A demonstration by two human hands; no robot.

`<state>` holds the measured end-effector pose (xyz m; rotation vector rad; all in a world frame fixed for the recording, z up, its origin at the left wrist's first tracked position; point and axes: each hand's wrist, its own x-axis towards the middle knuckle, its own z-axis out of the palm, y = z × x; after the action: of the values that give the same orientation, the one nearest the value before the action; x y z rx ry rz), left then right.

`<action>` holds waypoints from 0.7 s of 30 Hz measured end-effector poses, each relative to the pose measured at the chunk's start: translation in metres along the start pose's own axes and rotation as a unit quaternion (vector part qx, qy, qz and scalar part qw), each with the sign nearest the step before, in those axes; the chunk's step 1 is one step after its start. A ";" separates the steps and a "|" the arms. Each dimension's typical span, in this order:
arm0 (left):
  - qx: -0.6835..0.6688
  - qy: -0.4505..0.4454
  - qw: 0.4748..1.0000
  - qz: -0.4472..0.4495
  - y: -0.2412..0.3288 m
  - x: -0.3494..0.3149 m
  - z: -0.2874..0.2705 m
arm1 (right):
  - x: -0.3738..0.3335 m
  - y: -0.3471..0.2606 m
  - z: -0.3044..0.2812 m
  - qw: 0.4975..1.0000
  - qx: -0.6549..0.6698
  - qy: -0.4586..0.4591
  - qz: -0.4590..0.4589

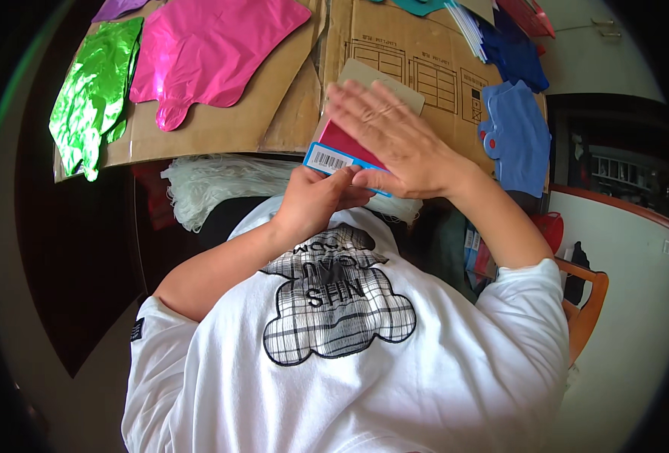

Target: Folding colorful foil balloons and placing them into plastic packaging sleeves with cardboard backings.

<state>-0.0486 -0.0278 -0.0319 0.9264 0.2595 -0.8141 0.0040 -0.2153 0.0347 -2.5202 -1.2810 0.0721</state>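
Observation:
My left hand [316, 200] grips the near edge of a flat package with its fingers closed around it and the thumb on top. The package has a tan card [399, 89] at its far end, a deep pink part [343, 145] in the middle and a blue-edged barcode label [330, 158] at the near end. Over it lies my right hand [406, 147], its fingers stretched out flat and slightly smeared by motion, covering much of the package. The right thumb lies by the label's near edge, close to the left thumb. What is inside the package is hidden.
Printed cardboard [297, 136] covers the table. On its left lie a shiny green foil piece [97, 90] and a pink foil piece [214, 57]; on its right, a blue car-shaped piece [522, 136]. White strands [225, 185] hang below the near edge. A wooden chair [595, 298] stands right.

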 end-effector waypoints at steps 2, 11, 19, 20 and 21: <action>0.004 0.010 1.000 0.004 0.005 -0.004 0.006 | -0.003 -0.003 0.001 0.999 -0.035 -0.015 0.010; -0.070 -0.006 0.996 -0.052 0.016 -0.008 0.004 | -0.007 0.002 0.028 0.997 -0.065 -0.038 0.006; -0.027 0.024 0.999 -0.030 0.007 -0.003 0.006 | -0.007 -0.003 0.023 0.995 -0.088 -0.041 0.008; -0.027 0.017 0.999 -0.023 0.009 -0.004 0.008 | -0.007 -0.001 0.018 0.993 -0.105 -0.046 -0.006; -0.028 0.013 0.999 -0.018 0.010 -0.006 0.009 | -0.007 -0.002 0.013 0.997 -0.068 -0.041 0.001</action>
<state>-0.0465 -0.0283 -0.0171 0.8833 0.3210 -0.8241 -0.0040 -0.2163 0.0229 -2.6591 -1.3577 0.0921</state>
